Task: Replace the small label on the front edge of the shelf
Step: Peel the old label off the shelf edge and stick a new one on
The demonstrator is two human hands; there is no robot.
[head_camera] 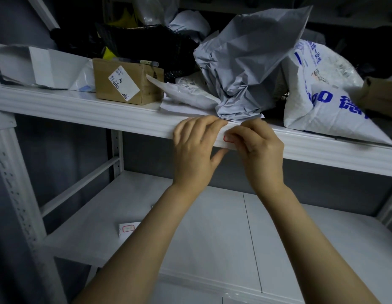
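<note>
Small label (pixel 227 138) — white with a red border — sits on the front edge (pixel 103 115) of the upper shelf (pixel 151 107), between a person's 2 bare hands. The left hand (pixel 194 148) grips that edge just left of the label, fingers hooked over the top lip and thumb reaching under it. The right hand (pixel 259 148) has its fingers curled in against the label's right end, which they cover; whether they pinch the label or only press on it cannot be told. The 2 hands are close together but not touching.

Directly behind the hands on the upper shelf lies a crumpled grey mailer bag (pixel 245 69). A flat white parcel (pixel 186 93) is to its left, and a cardboard box (pixel 127 82) bearing a white shipping sticker stands further left. A white bag (pixel 317 93) with blue print leans at the right — its lower corner lies along the shelf's front lip.

Below, on the lower shelf (pixel 212 227), a label sheet (pixel 126 228) carrying 1 red-bordered label lies beside the left forearm. A perforated upright post (pixel 13 183) stands at the far left.
</note>
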